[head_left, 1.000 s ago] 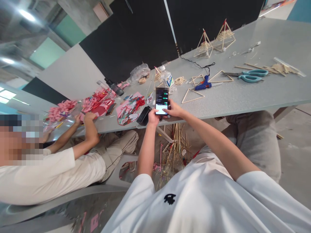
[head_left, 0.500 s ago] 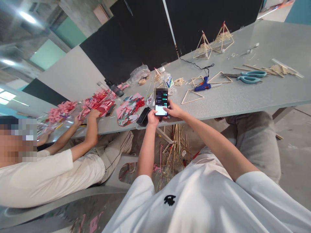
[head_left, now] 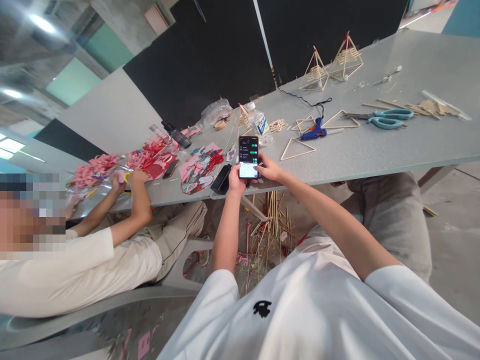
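A smartphone (head_left: 248, 150) is held upright at the table's front edge, its screen lit with a chat and a keyboard. My left hand (head_left: 237, 181) is closed round its lower left side. My right hand (head_left: 270, 169) grips the lower right side, the thumb over the keyboard. Left of the phone lies a black case-like object (head_left: 222, 180). Behind the phone stands a clear plastic bottle (head_left: 258, 122) with a blue and white label. To the right are a triangle of thin sticks (head_left: 298, 149) and a blue glue gun (head_left: 314, 131).
Blue-handled scissors (head_left: 390, 120) and loose sticks (head_left: 423, 107) lie at the right. Two stick pyramids (head_left: 316, 72) stand at the back. On the left, a co-worker's hands (head_left: 137, 180) hold yellow-handled scissors by pink paper pieces (head_left: 97, 170). A stick bundle (head_left: 273, 215) is below the table.
My hands and the phone stay almost where they were. At the left, the co-worker's hands have shifted, and yellow scissor handles now show in them.
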`<state>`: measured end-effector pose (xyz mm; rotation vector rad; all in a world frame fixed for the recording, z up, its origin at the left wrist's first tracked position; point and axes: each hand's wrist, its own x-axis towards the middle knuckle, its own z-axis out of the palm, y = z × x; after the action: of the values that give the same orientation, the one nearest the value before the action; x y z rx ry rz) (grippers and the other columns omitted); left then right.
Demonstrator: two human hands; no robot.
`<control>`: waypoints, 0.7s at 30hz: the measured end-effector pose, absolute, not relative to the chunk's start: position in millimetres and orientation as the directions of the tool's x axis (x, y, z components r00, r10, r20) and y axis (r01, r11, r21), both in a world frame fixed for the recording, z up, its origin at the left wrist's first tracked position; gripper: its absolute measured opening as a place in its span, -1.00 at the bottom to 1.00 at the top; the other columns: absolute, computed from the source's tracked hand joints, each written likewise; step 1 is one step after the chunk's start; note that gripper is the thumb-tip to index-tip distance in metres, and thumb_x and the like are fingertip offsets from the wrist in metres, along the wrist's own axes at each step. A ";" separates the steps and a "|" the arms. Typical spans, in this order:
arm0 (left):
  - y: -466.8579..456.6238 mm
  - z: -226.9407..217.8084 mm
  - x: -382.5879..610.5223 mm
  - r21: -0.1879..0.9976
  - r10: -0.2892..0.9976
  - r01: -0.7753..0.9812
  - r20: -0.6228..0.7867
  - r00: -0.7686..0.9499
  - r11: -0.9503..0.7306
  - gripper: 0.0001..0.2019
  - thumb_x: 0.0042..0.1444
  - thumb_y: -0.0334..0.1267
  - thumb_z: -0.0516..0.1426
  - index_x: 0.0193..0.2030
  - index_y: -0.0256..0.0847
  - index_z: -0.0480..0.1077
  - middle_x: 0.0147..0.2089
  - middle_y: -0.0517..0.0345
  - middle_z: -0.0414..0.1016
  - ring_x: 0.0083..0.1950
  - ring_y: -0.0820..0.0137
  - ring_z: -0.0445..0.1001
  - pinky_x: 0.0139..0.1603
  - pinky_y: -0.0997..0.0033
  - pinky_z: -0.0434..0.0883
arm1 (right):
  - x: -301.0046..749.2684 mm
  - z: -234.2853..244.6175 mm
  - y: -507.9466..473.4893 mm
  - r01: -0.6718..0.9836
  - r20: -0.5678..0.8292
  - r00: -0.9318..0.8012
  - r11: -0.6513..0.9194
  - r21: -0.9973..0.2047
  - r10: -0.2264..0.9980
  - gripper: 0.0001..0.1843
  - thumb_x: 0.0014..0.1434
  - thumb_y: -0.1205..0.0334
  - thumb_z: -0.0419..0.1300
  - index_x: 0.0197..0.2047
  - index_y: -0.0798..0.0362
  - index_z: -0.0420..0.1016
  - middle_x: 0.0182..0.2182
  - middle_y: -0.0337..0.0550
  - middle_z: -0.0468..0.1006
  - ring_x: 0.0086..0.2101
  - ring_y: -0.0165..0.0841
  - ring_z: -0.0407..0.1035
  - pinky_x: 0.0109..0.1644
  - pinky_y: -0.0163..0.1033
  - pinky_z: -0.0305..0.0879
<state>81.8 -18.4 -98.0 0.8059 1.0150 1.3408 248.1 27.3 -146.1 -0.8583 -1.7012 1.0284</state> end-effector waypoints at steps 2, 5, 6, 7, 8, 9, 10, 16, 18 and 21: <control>-18.1 -98.5 81.6 0.919 0.993 -0.386 -0.111 -0.045 0.085 -0.57 0.31 -0.17 0.06 0.15 -0.37 0.56 -0.09 -0.15 0.74 -0.02 0.00 0.75 -0.20 0.13 0.73 | 248.3 -145.9 27.2 0.099 0.354 -0.317 0.402 -0.910 0.880 -0.44 0.24 0.05 0.24 0.25 0.07 0.32 0.12 0.12 0.63 -0.07 -0.06 0.61 0.11 0.17 0.61; -18.0 -98.8 81.9 0.915 0.995 -0.399 -0.084 -0.047 0.058 -0.60 0.36 -0.19 0.02 0.07 -0.36 0.58 -0.12 -0.11 0.74 -0.03 0.04 0.76 -0.20 0.20 0.73 | 248.2 -146.4 27.4 0.083 0.363 -0.321 0.408 -0.909 0.875 -0.43 0.25 0.06 0.24 0.26 0.06 0.31 0.12 0.10 0.63 -0.10 -0.09 0.61 0.09 0.13 0.61; -18.1 -98.7 82.1 0.912 0.996 -0.406 -0.077 -0.051 0.050 -0.60 0.37 -0.19 0.01 0.07 -0.36 0.59 -0.13 -0.10 0.74 -0.03 0.05 0.77 -0.20 0.22 0.73 | 248.1 -146.8 27.5 0.076 0.368 -0.320 0.410 -0.909 0.873 -0.43 0.26 0.06 0.24 0.27 0.06 0.31 0.12 0.10 0.63 -0.11 -0.10 0.61 0.08 0.12 0.62; -18.3 -98.5 82.3 0.910 0.996 -0.412 -0.075 -0.055 0.045 -0.60 0.37 -0.19 0.01 0.07 -0.36 0.59 -0.14 -0.09 0.74 -0.03 0.06 0.77 -0.20 0.23 0.73 | 248.0 -147.2 27.7 0.072 0.371 -0.318 0.412 -0.908 0.872 -0.44 0.27 0.05 0.25 0.27 0.06 0.31 0.11 0.09 0.63 -0.11 -0.11 0.60 0.07 0.10 0.62; -18.4 -98.2 82.5 0.908 0.995 -0.416 -0.077 -0.057 0.046 -0.60 0.37 -0.19 0.01 0.08 -0.36 0.59 -0.13 -0.09 0.75 -0.03 0.06 0.77 -0.20 0.22 0.73 | 247.9 -147.8 28.0 0.070 0.373 -0.316 0.414 -0.908 0.872 -0.44 0.27 0.04 0.26 0.26 0.06 0.31 0.11 0.09 0.63 -0.11 -0.11 0.60 0.06 0.09 0.62; -18.6 -97.8 82.7 0.907 0.995 -0.418 -0.084 -0.056 0.053 -0.60 0.37 -0.19 0.02 0.09 -0.37 0.59 -0.12 -0.11 0.75 -0.03 0.05 0.77 -0.20 0.21 0.73 | 247.7 -148.3 28.4 0.070 0.375 -0.315 0.415 -0.907 0.872 -0.44 0.27 0.03 0.26 0.26 0.06 0.32 0.11 0.09 0.63 -0.12 -0.12 0.61 0.05 0.09 0.62; -18.9 -97.3 82.9 0.906 0.994 -0.419 -0.095 -0.055 0.063 -0.59 0.37 -0.19 0.02 0.11 -0.38 0.58 -0.10 -0.12 0.75 -0.04 0.04 0.77 -0.21 0.20 0.73 | 247.5 -148.9 28.8 0.071 0.376 -0.312 0.416 -0.906 0.872 -0.44 0.28 0.02 0.27 0.25 0.06 0.32 0.10 0.09 0.63 -0.12 -0.11 0.61 0.04 0.08 0.63; -20.1 -95.3 83.5 0.901 0.992 -0.427 -0.116 -0.057 0.081 -0.56 0.38 -0.20 0.01 0.17 -0.40 0.57 -0.10 -0.15 0.75 -0.05 0.04 0.76 -0.23 0.18 0.74 | 246.3 -150.9 30.9 0.049 0.391 -0.317 0.427 -0.903 0.864 -0.43 0.27 0.04 0.31 0.26 0.05 0.33 0.11 0.09 0.64 -0.13 -0.12 0.62 -0.01 0.04 0.64; -20.0 -95.6 83.4 0.905 0.993 -0.419 -0.104 -0.056 0.071 -0.57 0.39 -0.21 -0.02 0.13 -0.40 0.58 -0.14 -0.13 0.74 -0.04 0.05 0.76 -0.22 0.19 0.74 | 246.0 -151.1 31.2 0.030 0.382 -0.330 0.414 -0.910 0.863 -0.44 0.28 0.04 0.30 0.26 0.05 0.32 0.13 0.10 0.63 -0.16 -0.14 0.62 -0.05 0.01 0.64; -19.6 -96.4 83.1 0.909 0.995 -0.412 -0.090 -0.049 0.062 -0.57 0.40 -0.21 -0.03 0.08 -0.40 0.59 -0.15 -0.12 0.74 -0.03 0.05 0.76 -0.20 0.18 0.74 | 245.4 -152.1 31.5 0.023 0.371 -0.343 0.403 -0.915 0.863 -0.41 0.29 0.03 0.30 0.28 0.07 0.31 0.17 0.13 0.62 -0.19 -0.17 0.62 -0.10 -0.02 0.64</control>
<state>83.1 -19.6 -96.4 0.8064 0.9746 1.3702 245.4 31.5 -152.1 -0.7849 -1.6872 1.0817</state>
